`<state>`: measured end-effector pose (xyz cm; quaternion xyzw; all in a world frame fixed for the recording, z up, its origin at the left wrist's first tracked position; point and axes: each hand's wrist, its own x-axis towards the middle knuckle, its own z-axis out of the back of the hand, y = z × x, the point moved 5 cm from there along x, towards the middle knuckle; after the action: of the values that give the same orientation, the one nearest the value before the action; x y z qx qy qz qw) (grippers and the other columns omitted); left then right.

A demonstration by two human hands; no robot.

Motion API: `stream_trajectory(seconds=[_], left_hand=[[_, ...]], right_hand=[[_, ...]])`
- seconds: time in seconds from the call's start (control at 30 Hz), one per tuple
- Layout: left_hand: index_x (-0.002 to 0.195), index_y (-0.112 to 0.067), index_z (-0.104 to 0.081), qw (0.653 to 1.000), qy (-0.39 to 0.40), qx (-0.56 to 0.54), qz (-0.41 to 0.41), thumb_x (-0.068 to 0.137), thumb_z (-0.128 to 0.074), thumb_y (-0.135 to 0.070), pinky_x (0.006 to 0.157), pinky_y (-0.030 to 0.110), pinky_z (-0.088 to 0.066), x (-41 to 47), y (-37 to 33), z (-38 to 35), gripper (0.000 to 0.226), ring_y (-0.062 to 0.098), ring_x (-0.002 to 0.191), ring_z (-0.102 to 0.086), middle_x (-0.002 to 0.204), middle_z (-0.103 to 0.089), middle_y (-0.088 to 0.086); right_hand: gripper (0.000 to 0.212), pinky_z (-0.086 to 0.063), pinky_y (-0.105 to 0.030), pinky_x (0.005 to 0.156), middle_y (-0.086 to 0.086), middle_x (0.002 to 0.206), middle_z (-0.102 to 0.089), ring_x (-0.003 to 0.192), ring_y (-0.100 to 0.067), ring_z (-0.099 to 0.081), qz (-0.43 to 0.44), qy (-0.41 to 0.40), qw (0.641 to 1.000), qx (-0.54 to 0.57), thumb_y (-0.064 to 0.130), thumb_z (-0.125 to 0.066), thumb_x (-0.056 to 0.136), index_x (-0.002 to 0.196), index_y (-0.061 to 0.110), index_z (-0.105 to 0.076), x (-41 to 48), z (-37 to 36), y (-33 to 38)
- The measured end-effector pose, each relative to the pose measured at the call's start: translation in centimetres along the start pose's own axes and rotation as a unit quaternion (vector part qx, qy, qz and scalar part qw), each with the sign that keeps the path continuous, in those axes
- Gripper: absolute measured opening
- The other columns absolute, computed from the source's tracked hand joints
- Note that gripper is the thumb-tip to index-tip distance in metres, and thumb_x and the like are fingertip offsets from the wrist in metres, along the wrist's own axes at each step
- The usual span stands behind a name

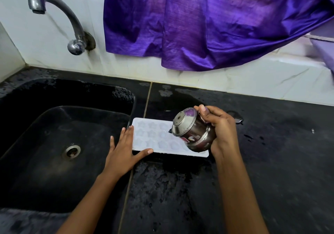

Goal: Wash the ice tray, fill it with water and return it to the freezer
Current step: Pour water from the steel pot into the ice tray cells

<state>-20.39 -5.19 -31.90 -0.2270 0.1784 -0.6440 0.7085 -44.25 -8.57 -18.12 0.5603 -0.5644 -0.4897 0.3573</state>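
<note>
A white ice tray (153, 138) with star-shaped cells lies flat on the black counter (271, 152), just right of the sink. My left hand (124, 149) rests spread against the tray's left end, thumb on its near edge. My right hand (222, 131) grips a small steel pot (191, 131), tipped on its side over the tray's right half with its mouth toward the cells. The pot hides the tray's right cells.
The black sink (54, 143) with a metal drain (71, 151) lies to the left. A curved steel tap (59, 17) juts from the white tiled wall. A purple cloth (207, 22) hangs over the wall behind the counter. The counter is wet.
</note>
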Motion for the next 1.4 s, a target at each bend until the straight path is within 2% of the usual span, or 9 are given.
stream_trajectory(seconds=[0.1, 0.17, 0.33, 0.47, 0.53, 0.7, 0.9, 1.27, 1.4], left_hand=[[0.15, -0.019, 0.004, 1.0, 0.002, -0.005, 0.001, 0.06, -0.026, -0.091, 0.112, 0.04, 0.015, 0.0, 0.0, 0.0, 0.119, 0.001, 0.14, 0.014, 0.159, -0.001, -0.007], [0.15, -0.019, 0.004, 1.0, 0.003, -0.005, 0.002, 0.059, -0.025, -0.091, 0.112, 0.04, 0.016, 0.0, 0.0, 0.0, 0.12, 0.001, 0.14, 0.014, 0.159, 0.0, -0.007], [0.15, -0.019, 0.004, 1.0, 0.002, -0.002, 0.003, 0.058, -0.023, -0.092, 0.111, 0.04, 0.016, -0.1, -0.1, 0.1, 0.121, 0.001, 0.14, 0.015, 0.159, 0.001, -0.007], [0.15, -0.018, 0.004, 1.0, 0.003, -0.003, 0.004, 0.059, -0.024, -0.091, 0.111, 0.039, 0.016, -0.1, 0.0, 0.0, 0.12, 0.0, 0.139, 0.015, 0.159, 0.001, -0.007], [0.15, -0.019, 0.004, 1.0, 0.004, -0.003, 0.004, 0.06, -0.025, -0.09, 0.111, 0.04, 0.016, -0.1, 0.0, 0.0, 0.119, 0.001, 0.14, 0.015, 0.159, 0.001, -0.007], [0.151, -0.019, 0.003, 1.0, 0.001, -0.012, 0.002, 0.06, -0.026, -0.09, 0.112, 0.04, 0.016, -0.2, -0.1, 0.0, 0.119, 0.001, 0.14, 0.014, 0.159, 0.001, -0.007], [0.15, -0.019, 0.003, 1.0, 0.0, -0.012, 0.004, 0.058, -0.022, -0.091, 0.111, 0.038, 0.017, -0.2, -0.2, 0.1, 0.12, -0.001, 0.139, 0.016, 0.159, 0.001, -0.008], [0.15, -0.02, 0.004, 1.0, 0.0, -0.007, 0.005, 0.055, -0.018, -0.095, 0.111, 0.038, 0.016, -0.2, -0.2, 0.1, 0.123, -0.001, 0.139, 0.017, 0.159, 0.001, -0.008], [0.15, -0.02, 0.004, 1.0, 0.001, -0.005, 0.006, 0.057, -0.018, -0.093, 0.112, 0.039, 0.016, -0.2, -0.2, 0.1, 0.121, -0.001, 0.139, 0.017, 0.159, 0.001, -0.008]], right_hand=[[0.004, -0.054, -0.036, 0.08, -0.015, 0.093, -0.071, 0.089, -0.025, -0.067, -0.017, 0.001, 0.999, 0.039, 0.007, -0.068, 0.076, 0.074, 0.005, -0.07, 0.5, 0.1, -0.7], [0.007, -0.054, -0.037, 0.084, -0.013, 0.092, -0.072, 0.089, -0.024, -0.067, -0.026, 0.0, 0.998, 0.056, 0.009, -0.068, 0.073, 0.077, 0.004, -0.07, 0.6, 0.0, -1.0], [0.005, -0.054, -0.032, 0.081, -0.011, 0.089, -0.071, 0.082, -0.02, -0.067, -0.033, 0.002, 0.998, 0.058, 0.007, -0.065, 0.078, 0.074, 0.006, -0.068, 0.5, -0.6, -1.4], [0.004, -0.054, -0.035, 0.083, -0.011, 0.087, -0.072, 0.084, -0.022, -0.067, -0.029, 0.018, 0.999, 0.037, 0.014, -0.071, 0.067, 0.064, 0.011, -0.072, 0.4, -1.4, -1.5], [0.006, -0.054, -0.037, 0.084, -0.013, 0.089, -0.07, 0.085, -0.023, -0.067, -0.028, 0.02, 0.999, 0.026, 0.008, -0.07, 0.072, 0.066, 0.01, -0.071, 0.2, -1.7, -1.5], [0.001, -0.055, -0.032, 0.079, -0.018, 0.093, -0.064, 0.086, -0.024, -0.063, -0.028, 0.025, 0.999, 0.0, 0.0, -0.067, 0.077, 0.077, 0.002, -0.067, -0.2, -2.5, -1.4], [0.003, -0.055, -0.021, 0.062, -0.017, 0.09, -0.065, 0.078, -0.019, -0.064, -0.015, 0.031, 0.999, -0.013, -0.003, -0.065, 0.077, 0.079, -0.002, -0.064, -0.4, -3.1, -1.1], [0.011, -0.054, -0.023, 0.066, -0.016, 0.091, -0.064, 0.082, -0.021, -0.062, 0.004, 0.038, 0.999, -0.03, -0.002, -0.067, 0.075, 0.084, -0.008, -0.065, -0.3, -3.8, -0.5], [0.002, -0.054, -0.021, 0.065, -0.015, 0.089, -0.064, 0.081, -0.02, -0.062, 0.015, 0.044, 0.998, -0.03, -0.003, -0.067, 0.076, 0.077, -0.002, -0.065, -0.5, -3.9, 0.0]])
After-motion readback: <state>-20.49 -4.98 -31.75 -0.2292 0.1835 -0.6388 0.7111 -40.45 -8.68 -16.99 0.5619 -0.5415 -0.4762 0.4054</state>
